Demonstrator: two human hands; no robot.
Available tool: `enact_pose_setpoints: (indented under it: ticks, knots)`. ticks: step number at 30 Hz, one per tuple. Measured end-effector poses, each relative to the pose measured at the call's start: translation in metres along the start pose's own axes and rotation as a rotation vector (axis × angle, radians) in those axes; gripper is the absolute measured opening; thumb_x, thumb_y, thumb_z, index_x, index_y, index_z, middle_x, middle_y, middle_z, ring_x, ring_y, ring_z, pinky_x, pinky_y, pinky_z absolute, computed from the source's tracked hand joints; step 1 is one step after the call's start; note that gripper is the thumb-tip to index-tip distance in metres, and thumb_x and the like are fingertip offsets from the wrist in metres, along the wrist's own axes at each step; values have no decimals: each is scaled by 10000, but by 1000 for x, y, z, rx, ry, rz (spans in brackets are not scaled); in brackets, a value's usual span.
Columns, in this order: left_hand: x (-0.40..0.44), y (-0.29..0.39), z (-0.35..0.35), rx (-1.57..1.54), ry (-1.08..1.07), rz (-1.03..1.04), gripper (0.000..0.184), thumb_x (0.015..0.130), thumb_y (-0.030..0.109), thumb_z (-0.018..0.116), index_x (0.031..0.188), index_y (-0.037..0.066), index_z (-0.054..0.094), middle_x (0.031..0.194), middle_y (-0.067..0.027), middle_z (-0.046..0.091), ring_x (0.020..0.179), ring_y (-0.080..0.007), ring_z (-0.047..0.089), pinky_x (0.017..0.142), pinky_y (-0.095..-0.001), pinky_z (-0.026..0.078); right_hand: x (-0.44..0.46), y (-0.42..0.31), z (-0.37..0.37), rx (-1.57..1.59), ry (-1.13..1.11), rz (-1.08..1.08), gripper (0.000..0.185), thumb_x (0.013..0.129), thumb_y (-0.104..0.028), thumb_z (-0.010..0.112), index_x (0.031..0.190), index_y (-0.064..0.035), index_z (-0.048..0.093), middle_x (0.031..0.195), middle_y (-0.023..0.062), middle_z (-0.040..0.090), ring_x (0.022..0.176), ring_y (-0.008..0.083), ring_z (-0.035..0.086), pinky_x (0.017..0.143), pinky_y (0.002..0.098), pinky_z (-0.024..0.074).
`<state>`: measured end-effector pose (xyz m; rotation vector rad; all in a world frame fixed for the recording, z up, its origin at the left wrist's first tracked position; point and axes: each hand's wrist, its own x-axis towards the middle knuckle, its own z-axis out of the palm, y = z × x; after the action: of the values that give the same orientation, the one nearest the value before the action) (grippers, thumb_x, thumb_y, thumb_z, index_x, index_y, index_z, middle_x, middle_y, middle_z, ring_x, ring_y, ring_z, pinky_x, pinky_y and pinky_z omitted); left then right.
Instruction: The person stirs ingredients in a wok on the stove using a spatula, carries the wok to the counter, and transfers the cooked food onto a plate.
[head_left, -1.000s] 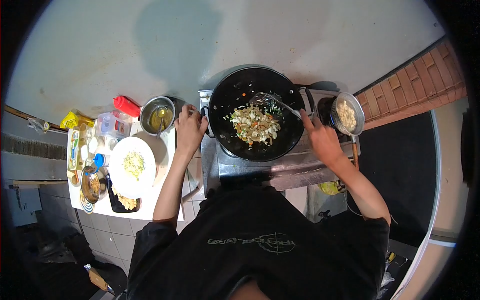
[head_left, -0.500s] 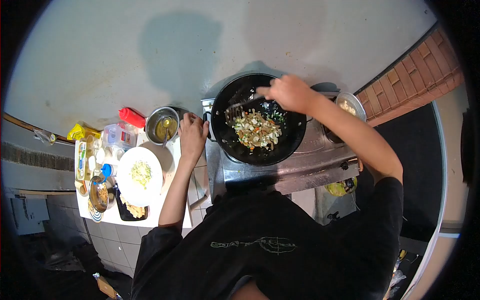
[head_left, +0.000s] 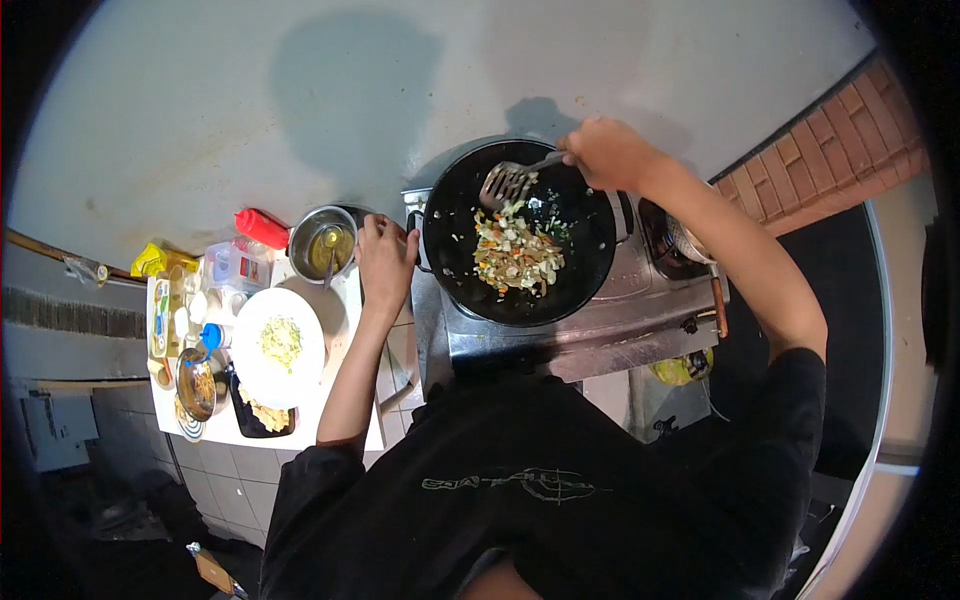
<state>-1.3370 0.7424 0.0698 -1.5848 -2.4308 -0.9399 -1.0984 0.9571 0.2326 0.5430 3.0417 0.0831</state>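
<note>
A black wok [head_left: 600,275] stands on the stove and holds a chopped mix of pale pieces, orange bits and green bits [head_left: 518,255]. My right hand [head_left: 610,155] is closed around the handle of a slotted metal spatula [head_left: 508,185], whose blade is over the far side of the wok, just above the food. My left hand [head_left: 385,260] is left of the wok, between it and a metal pot [head_left: 297,250] with yellowish liquid and a spoon. Its fingers are slightly apart with nothing visible in them; the thumb is beside the wok's left handle [head_left: 418,242].
On the white table [head_left: 340,425] are a white plate [head_left: 300,370] with shredded food, a black tray [head_left: 250,415], a metal bowl [head_left: 203,403], a red bottle [head_left: 262,229] and a plastic tub [head_left: 238,268]. Right of the wok, a pan [head_left: 690,240] sits partly behind my forearm.
My right hand has moved right and slightly away from me, lifting the spatula from the wok's left side toward its far middle. My left hand stays nearly in place.
</note>
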Motion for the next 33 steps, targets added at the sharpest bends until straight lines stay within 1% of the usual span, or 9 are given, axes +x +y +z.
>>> enact_pose_setpoints:
  ticks: [3, 8, 11, 13, 17, 20, 26, 30, 33]
  knots:
    - [2, 2, -2, 3, -20, 1, 229, 827, 233, 673, 821, 6, 638, 1070, -131, 520, 993, -309, 511, 851, -435, 389, 16, 9, 17, -133, -337, 260, 216, 780, -125, 644, 981, -84, 710, 894, 184, 680, 909, 336, 664, 760, 423, 538]
    - [-1, 3, -1, 60, -10, 2, 223, 824, 211, 650, 843, -12, 646, 1081, -125, 517, 1000, -303, 504, 848, -431, 390, -20, 9, 69, 426, -375, 209, 253, 876, -226, 635, 1032, -32, 682, 877, 169, 685, 804, 319, 665, 727, 405, 505]
    - [-1, 4, -3, 58, -3, 3, 220, 806, 206, 646, 854, -9, 653, 1097, -119, 509, 1010, -291, 497, 828, -426, 388, -63, -6, 82, 646, -117, 89, 214, 912, -131, 569, 1079, -9, 624, 938, 213, 649, 767, 348, 664, 688, 404, 500]
    - [0, 3, 0, 81, -32, -4, 231, 799, 218, 642, 851, -7, 654, 1095, -115, 509, 1023, -284, 493, 825, -426, 390, -93, -45, 51, 582, 10, 122, 282, 902, -89, 555, 1166, 10, 565, 920, 233, 636, 765, 367, 665, 676, 422, 500]
    - [1, 7, 0, 110, -66, -20, 228, 784, 199, 649, 884, -5, 656, 1095, -135, 508, 1025, -310, 504, 850, -454, 407, -161, -103, 59, 259, -89, 280, 538, 857, -37, 527, 1375, -46, 382, 719, 263, 592, 586, 397, 622, 539, 480, 514]
    - [1, 10, 3, 149, -62, 3, 250, 774, 195, 651, 905, -18, 648, 1085, -130, 508, 1023, -308, 505, 851, -452, 410, -185, -148, 69, 118, -226, 277, 618, 820, 1, 508, 1410, -23, 327, 762, 244, 599, 565, 396, 616, 517, 483, 513]
    - [3, 9, 4, 222, -91, 34, 250, 753, 201, 646, 872, -18, 660, 1082, -102, 513, 1012, -266, 506, 811, -418, 414, -168, -143, 80, 226, -91, 365, 646, 803, 32, 495, 1418, -25, 308, 792, 232, 578, 558, 381, 622, 515, 470, 516]
    - [-1, 9, 3, 229, -65, 47, 246, 753, 201, 653, 861, -20, 662, 1081, -104, 512, 1018, -265, 506, 821, -417, 413, -181, -148, 30, 105, -138, 344, 654, 800, 12, 523, 1416, -17, 305, 776, 228, 584, 571, 368, 638, 525, 450, 531]
    - [-2, 7, 7, 211, -35, 63, 245, 759, 201, 651, 859, -22, 663, 1080, -104, 511, 1021, -265, 502, 825, -417, 410, -184, -158, 59, 40, -162, 299, 671, 791, -3, 541, 1419, -22, 304, 776, 224, 587, 580, 346, 651, 513, 420, 540]
